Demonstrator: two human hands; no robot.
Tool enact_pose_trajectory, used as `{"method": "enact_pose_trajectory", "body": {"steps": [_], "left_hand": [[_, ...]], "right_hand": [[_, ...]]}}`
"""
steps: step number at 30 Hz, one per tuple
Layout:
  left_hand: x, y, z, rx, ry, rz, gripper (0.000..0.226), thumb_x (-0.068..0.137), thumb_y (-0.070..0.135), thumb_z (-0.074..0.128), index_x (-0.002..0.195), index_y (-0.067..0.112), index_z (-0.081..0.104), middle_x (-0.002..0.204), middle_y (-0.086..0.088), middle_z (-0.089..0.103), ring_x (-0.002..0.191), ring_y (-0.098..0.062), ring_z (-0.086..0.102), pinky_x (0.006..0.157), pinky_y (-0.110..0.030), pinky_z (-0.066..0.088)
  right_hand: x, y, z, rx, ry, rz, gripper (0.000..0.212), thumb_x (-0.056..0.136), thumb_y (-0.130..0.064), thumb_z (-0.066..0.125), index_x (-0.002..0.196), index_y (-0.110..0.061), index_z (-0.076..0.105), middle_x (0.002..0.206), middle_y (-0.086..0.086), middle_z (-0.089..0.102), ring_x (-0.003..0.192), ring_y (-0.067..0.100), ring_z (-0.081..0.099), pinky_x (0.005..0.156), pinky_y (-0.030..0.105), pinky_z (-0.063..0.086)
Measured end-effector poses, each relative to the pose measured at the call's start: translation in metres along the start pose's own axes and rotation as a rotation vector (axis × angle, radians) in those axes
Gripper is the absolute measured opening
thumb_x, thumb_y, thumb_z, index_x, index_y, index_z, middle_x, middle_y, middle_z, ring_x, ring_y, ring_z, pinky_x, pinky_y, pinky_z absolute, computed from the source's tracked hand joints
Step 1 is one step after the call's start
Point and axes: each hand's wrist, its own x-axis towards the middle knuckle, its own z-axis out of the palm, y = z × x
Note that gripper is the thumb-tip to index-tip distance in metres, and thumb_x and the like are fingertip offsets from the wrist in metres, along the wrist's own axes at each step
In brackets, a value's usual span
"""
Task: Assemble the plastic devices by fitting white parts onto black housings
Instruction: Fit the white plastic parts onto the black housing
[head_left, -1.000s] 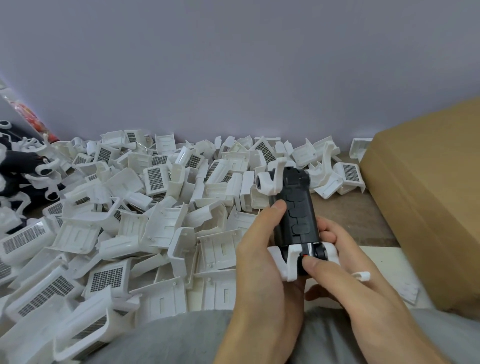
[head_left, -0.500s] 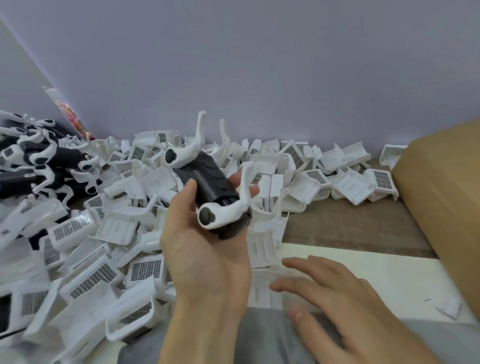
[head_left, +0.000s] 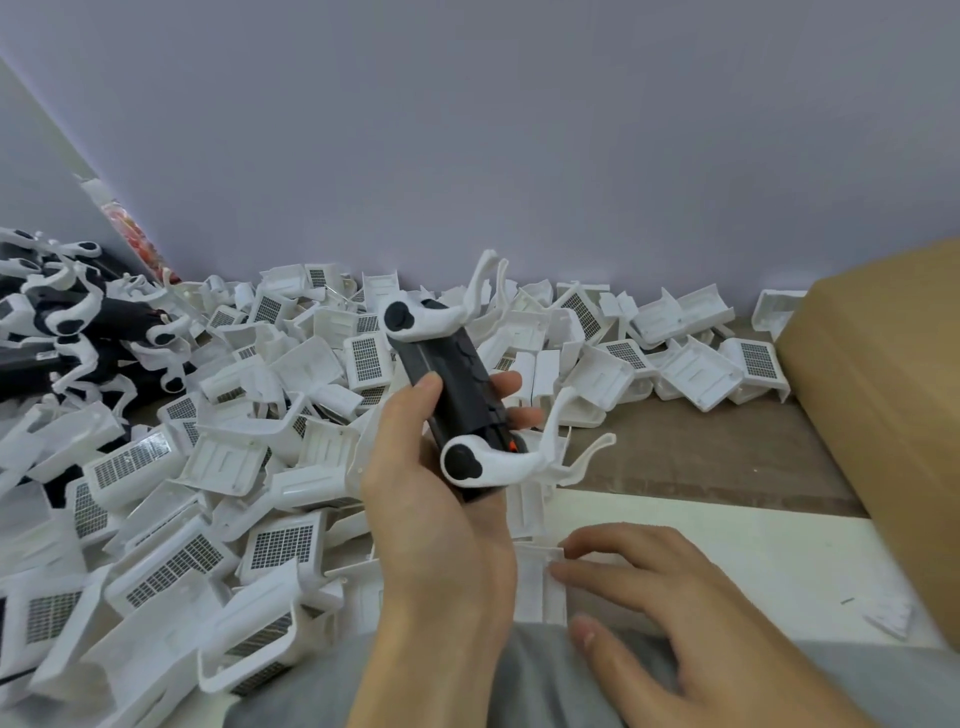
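Black housing (head_left: 457, 384) in left hand (head_left: 441, 519)

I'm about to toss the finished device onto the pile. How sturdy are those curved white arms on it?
The white arms look thin and long, so they probably flex and could snap if they land badly. They jut past the black housing, so they would likely snag among the pile of finished devices. The left hand holds it alone, so it seems light.
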Motion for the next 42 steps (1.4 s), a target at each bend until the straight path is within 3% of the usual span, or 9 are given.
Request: {"method": "enact_pose_trajectory", "body": {"steps": [4, 11, 15, 19, 23, 29, 35, 39, 42], "left_hand": [[0.003, 0.002, 0.002, -0.011, 0.017, -0.012, 0.024, 0.095, 0.018, 0.048, 0.098, 0.001, 0.065, 0.072, -0.015, 0.072, 0.054, -0.022, 0.067, 0.068, -0.036, 0.048], [0.003, -0.001, 0.000, 0.008, 0.016, -0.022, 0.023, 0.095, 0.017, 0.050, 0.093, 0.001, 0.066, 0.074, -0.015, 0.072, 0.055, -0.022, 0.066, 0.064, -0.032, 0.053], [0.001, -0.008, -0.002, 0.090, -0.068, -0.033, 0.034, 0.071, 0.019, 0.064, 0.102, 0.004, 0.063, 0.085, -0.015, 0.068, 0.066, -0.022, 0.063, 0.056, -0.024, 0.055], [0.003, -0.017, -0.004, 0.209, -0.159, -0.044, 0.020, 0.067, 0.019, 0.069, 0.084, 0.009, 0.066, 0.074, -0.004, 0.062, 0.063, -0.015, 0.060, 0.054, -0.024, 0.054], [0.007, -0.022, -0.010, 0.360, -0.173, -0.017, 0.038, 0.070, 0.023, 0.080, 0.103, 0.008, 0.070, 0.085, -0.005, 0.070, 0.076, -0.019, 0.067, 0.073, -0.038, 0.056], [0.000, -0.033, -0.007, 0.667, -0.164, 0.049, 0.055, 0.054, 0.045, 0.093, 0.094, 0.016, 0.070, 0.079, -0.007, 0.076, 0.064, -0.015, 0.071, 0.052, -0.022, 0.053], [-0.006, -0.043, -0.004, 0.765, -0.247, -0.047, 0.052, 0.063, 0.047, 0.079, 0.111, 0.030, 0.066, 0.097, 0.004, 0.078, 0.085, -0.009, 0.075, 0.066, -0.019, 0.054], [-0.006, -0.042, -0.003, 0.777, -0.286, -0.071, 0.044, 0.088, 0.027, 0.075, 0.126, 0.038, 0.057, 0.101, 0.006, 0.077, 0.087, -0.012, 0.075, 0.060, -0.011, 0.048], [-0.010, -0.039, -0.002, 0.788, -0.349, -0.078, 0.037, 0.085, 0.027, 0.070, 0.118, 0.040, 0.058, 0.089, 0.003, 0.078, 0.075, -0.012, 0.075, 0.050, -0.006, 0.042]], "right_hand": [[-0.005, 0.003, -0.001, 0.302, 0.319, 0.033, 0.017, 0.084, -0.038, 0.065, 0.097, -0.041, 0.076, 0.115, -0.044, 0.052, 0.106, -0.014, 0.055, 0.083, 0.003, 0.043], [-0.004, 0.018, 0.003, 0.633, 0.665, 0.142, 0.026, 0.070, 0.002, 0.083, 0.071, -0.024, 0.079, 0.087, -0.015, 0.073, 0.069, 0.006, 0.072, 0.064, 0.007, 0.052], [-0.004, 0.022, -0.001, 0.835, 0.747, 0.255, 0.047, 0.066, 0.013, 0.083, 0.089, -0.027, 0.073, 0.079, 0.003, 0.072, 0.066, 0.012, 0.073, 0.062, 0.011, 0.055], [-0.007, 0.023, -0.006, 0.840, 0.767, 0.314, 0.051, 0.072, 0.013, 0.078, 0.098, -0.029, 0.069, 0.067, -0.003, 0.069, 0.053, 0.002, 0.066, 0.054, 0.004, 0.047], [-0.011, 0.032, -0.013, 0.835, 0.897, 0.434, 0.027, 0.078, 0.000, 0.075, 0.073, -0.026, 0.076, 0.058, -0.018, 0.065, 0.050, -0.009, 0.060, 0.051, -0.001, 0.040], [-0.009, 0.042, -0.011, 0.966, 1.227, 0.512, 0.036, 0.089, -0.011, 0.068, 0.081, -0.046, 0.071, 0.081, -0.014, 0.076, 0.077, 0.013, 0.074, 0.088, 0.043, 0.057], [-0.009, 0.021, -0.011, 0.905, 1.116, 0.171, 0.024, 0.088, 0.002, 0.066, 0.081, -0.022, 0.067, 0.076, -0.013, 0.075, 0.065, -0.002, 0.071, 0.054, 0.007, 0.048], [-0.008, 0.015, -0.004, 0.851, 0.987, -0.027, 0.033, 0.080, 0.016, 0.068, 0.080, -0.017, 0.070, 0.090, -0.004, 0.076, 0.085, 0.010, 0.074, 0.067, 0.011, 0.053], [-0.009, 0.013, -0.002, 0.826, 0.938, -0.096, 0.023, 0.073, -0.011, 0.074, 0.091, -0.026, 0.074, 0.110, -0.004, 0.072, 0.103, 0.015, 0.071, 0.078, 0.019, 0.055]]}}
